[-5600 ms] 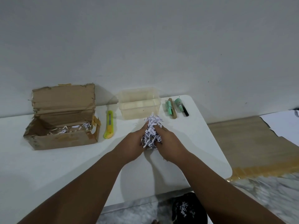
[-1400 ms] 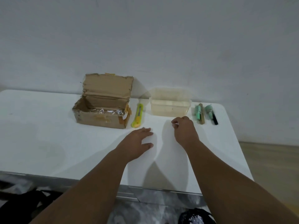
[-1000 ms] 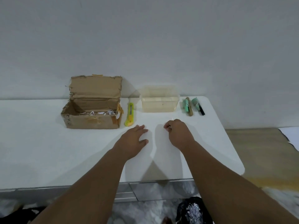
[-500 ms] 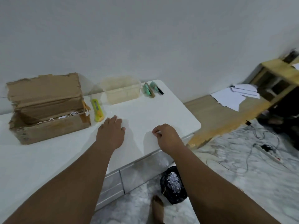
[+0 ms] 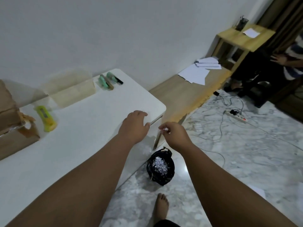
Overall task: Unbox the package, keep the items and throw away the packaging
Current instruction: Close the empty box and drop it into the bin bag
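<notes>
My left hand [image 5: 135, 125] rests flat near the right front corner of the white table [image 5: 82, 125], fingers spread, holding nothing. My right hand [image 5: 173, 133] hovers past the table's edge, above the black trash bag [image 5: 161, 169], with its fingertips pinched on a small white shred of paper [image 5: 165, 129]. The bag stands on the floor and holds shredded paper. The open cardboard box [image 5: 14, 128] sits at the table's far left, partly cut off. Green items [image 5: 107, 80] lie at the back of the table beside a clear plastic container [image 5: 73, 90].
A yellow box cutter [image 5: 45, 117] lies next to the box. My bare foot [image 5: 161, 208] is below the bag. Cables and a power strip [image 5: 236, 117] cross the marble floor. Papers [image 5: 196, 73] lie on a low wooden bench. Another person stands at the far right.
My view has swung right and down. My right hand has moved off the table to above the trash bag, still pinched. My left hand has slid toward the table's right corner.
</notes>
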